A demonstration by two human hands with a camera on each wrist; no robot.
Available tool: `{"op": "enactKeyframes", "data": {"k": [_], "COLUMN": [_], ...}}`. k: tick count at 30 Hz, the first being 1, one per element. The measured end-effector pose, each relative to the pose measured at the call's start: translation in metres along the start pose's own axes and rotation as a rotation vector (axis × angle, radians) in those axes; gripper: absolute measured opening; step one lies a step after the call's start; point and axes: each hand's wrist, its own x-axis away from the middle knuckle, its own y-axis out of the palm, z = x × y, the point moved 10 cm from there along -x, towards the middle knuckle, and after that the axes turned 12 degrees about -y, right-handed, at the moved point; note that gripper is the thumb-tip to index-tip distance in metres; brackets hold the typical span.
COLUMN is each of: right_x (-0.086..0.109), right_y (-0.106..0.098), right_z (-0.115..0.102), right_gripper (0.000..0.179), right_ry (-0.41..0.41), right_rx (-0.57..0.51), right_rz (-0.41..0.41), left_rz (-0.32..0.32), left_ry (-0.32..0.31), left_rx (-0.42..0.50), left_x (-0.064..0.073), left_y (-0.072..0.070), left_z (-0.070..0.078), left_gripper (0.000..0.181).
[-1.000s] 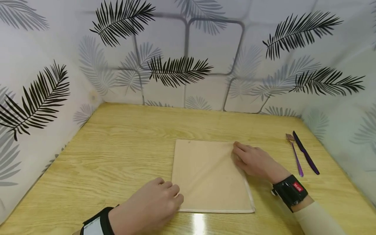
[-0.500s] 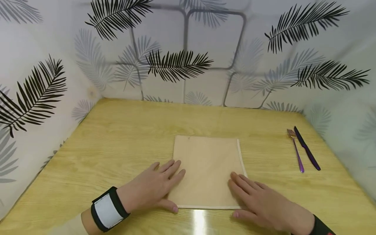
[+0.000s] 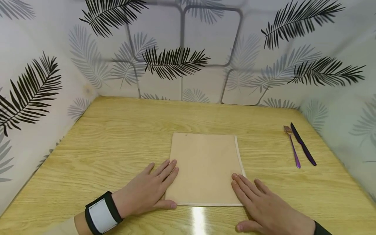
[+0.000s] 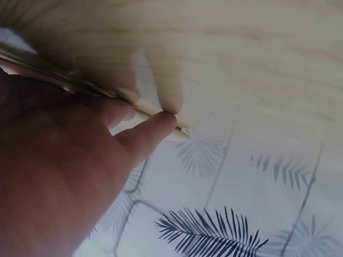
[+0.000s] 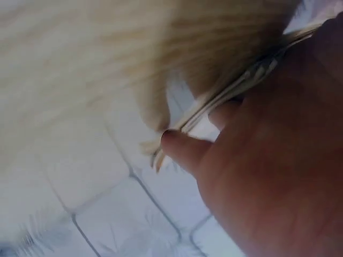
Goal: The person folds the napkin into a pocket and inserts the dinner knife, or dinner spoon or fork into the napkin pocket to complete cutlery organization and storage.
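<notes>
A folded beige cloth napkin lies flat and square on the wooden table, pale hem showing along its right and front edges. On its left edge rests my left hand, fingers straight and spread, thumb at the near left corner. My right hand lies with straight fingertips on the lower right edge, its thumb on the tabletop. The left wrist view shows the napkin's thin edge beside the left hand. In the right wrist view, several stacked layers of the napkin show beside the right hand.
A fork with a purple handle and a dark purple knife lie side by side at the right of the table. Leaf-patterned cloth hangs behind the table and along both sides.
The right hand has let go of the napkin's far right corner and come down to its lower right edge. The left hand's fingers have straightened onto the left edge. The napkin's crease has flattened.
</notes>
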Motion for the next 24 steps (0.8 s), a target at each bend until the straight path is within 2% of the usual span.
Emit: {"op": "enactKeyframes", "data": {"k": [2, 5, 8, 11, 14, 18, 21, 24], "right_x": [-0.003, -0.015, -0.037, -0.066, -0.097, -0.131, -0.147, -0.153], "right_y": [-0.003, -0.011, -0.024, -0.027, -0.014, 0.009, 0.025, 0.038], "right_z": [0.005, 0.024, 0.051, 0.075, 0.090, 0.100, 0.105, 0.107], "right_gripper": [0.097, 0.089, 0.080, 0.079, 0.081, 0.085, 0.092, 0.099], "right_ry": [0.015, 0.095, 0.188, 0.221, 0.201, 0.139, 0.121, 0.131], "right_rx": [-0.068, -0.172, -0.195, -0.158, -0.142, -0.147, -0.202, -0.237], "right_rz": [-0.053, -0.111, -0.078, -0.041, -0.082, -0.159, -0.205, -0.257], "left_rz": [-0.010, -0.015, 0.011, 0.031, 0.005, -0.077, -0.107, -0.089], "left_ry": [0.000, -0.011, -0.048, -0.107, -0.145, -0.145, -0.141, -0.142], "left_rx": [0.019, 0.046, 0.052, 0.034, 0.005, -0.023, -0.057, -0.112], "left_x": [-0.003, -0.015, -0.040, -0.072, -0.107, -0.145, -0.160, -0.164], "left_y": [-0.003, -0.013, -0.027, -0.035, -0.031, -0.013, 0.000, 0.002], "left_z": [0.001, 0.000, -0.004, -0.011, -0.016, -0.012, -0.006, -0.002], "left_gripper": [0.094, 0.088, 0.080, 0.077, 0.076, 0.074, 0.072, 0.072]}}
